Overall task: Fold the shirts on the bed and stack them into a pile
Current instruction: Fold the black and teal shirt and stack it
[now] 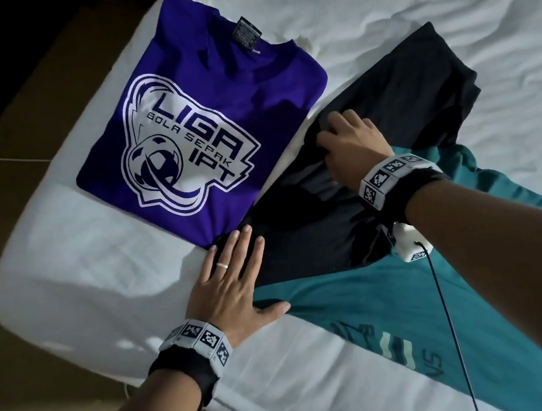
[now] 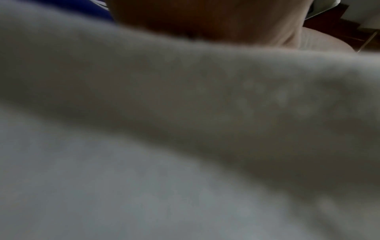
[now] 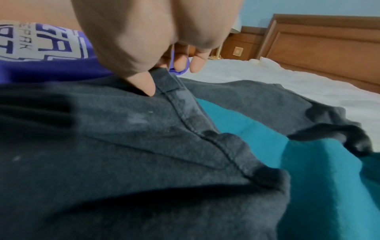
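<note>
In the head view: white bed point(image 1: 75, 263) bearing three shirts. Purple shirt point(image 1: 214, 86) folded flat near the left edge, white "LIGA BOLA SEPAK IPT" print up, collar label visible. Black shirt point(image 1: 395, 87) rumpled just right of it, touching its lower edge, lying partly over the teal shirt point(image 1: 396, 319), which spreads toward the near right. Left hand point(image 1: 235, 285) laid flat, fingers straight and spread, ring on one finger; fingertips on the near corner of the black shirt, thumb on the teal shirt's edge, palm on the sheet. Nothing gripped. Right hand point(image 1: 347, 141) on the middle of the black shirt, fingers curled into a bunch of its cloth. Tagged bands on both wrists; dark cable point(image 1: 446, 313) trailing across the teal shirt.

In the left wrist view: mostly blurred white sheet point(image 2: 144, 186) close to the lens. Palm of the left hand point(image 2: 205, 17) at the top edge, fingers hidden. Sliver of purple shirt point(image 2: 86, 8) at upper left.

In the right wrist view: right hand point(image 3: 144, 48) pinching a hemmed edge of the black shirt point(image 3: 123, 154) between thumb and fingers. Black cloth directly below and ahead of the hand. Teal shirt point(image 3: 308, 162) exposed beneath it at right. Purple shirt point(image 3: 51, 65) just left of the hand. Wooden headboard point(image 3: 329, 48) beyond the bed point(image 3: 267, 76).
</note>
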Demonstrator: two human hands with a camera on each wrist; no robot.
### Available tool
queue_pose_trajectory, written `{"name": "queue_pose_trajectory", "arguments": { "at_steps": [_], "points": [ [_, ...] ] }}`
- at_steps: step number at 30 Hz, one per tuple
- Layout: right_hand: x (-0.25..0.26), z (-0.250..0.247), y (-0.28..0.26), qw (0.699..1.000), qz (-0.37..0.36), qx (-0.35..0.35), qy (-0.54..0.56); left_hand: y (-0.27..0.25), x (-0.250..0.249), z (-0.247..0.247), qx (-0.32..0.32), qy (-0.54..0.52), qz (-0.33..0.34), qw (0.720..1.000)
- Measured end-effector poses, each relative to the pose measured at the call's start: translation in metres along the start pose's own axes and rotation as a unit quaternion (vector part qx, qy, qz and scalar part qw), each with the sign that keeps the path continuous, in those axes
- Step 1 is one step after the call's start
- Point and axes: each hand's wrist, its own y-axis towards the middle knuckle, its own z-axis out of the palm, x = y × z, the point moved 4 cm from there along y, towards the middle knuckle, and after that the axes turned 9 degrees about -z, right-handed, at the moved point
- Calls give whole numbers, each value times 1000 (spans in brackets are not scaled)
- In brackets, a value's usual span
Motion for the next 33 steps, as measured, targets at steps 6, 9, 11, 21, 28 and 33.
{"name": "queue_pose_trajectory", "arguments": {
  "at_steps": [6,9,11,21,28,33],
  "points": [
    [12,-16,-18,996,6,-60,65,-1,2,-8,-29,-17,24,999],
    [10,-31,-56,986,20,-126,108,1,5,-20,-77,-31,29,996],
    [12,-39,-95,975,34,-161,147,4,6,-29,-119,-24,24,992],
    [105,47,-262,972,116,-55,196,16,2,-43,-140,43,142,979],
    [113,52,-281,961,154,-137,186,7,7,-42,-173,25,305,936],
    [115,55,-292,955,159,-161,190,4,20,-46,-192,-25,302,933]
  ]
}}
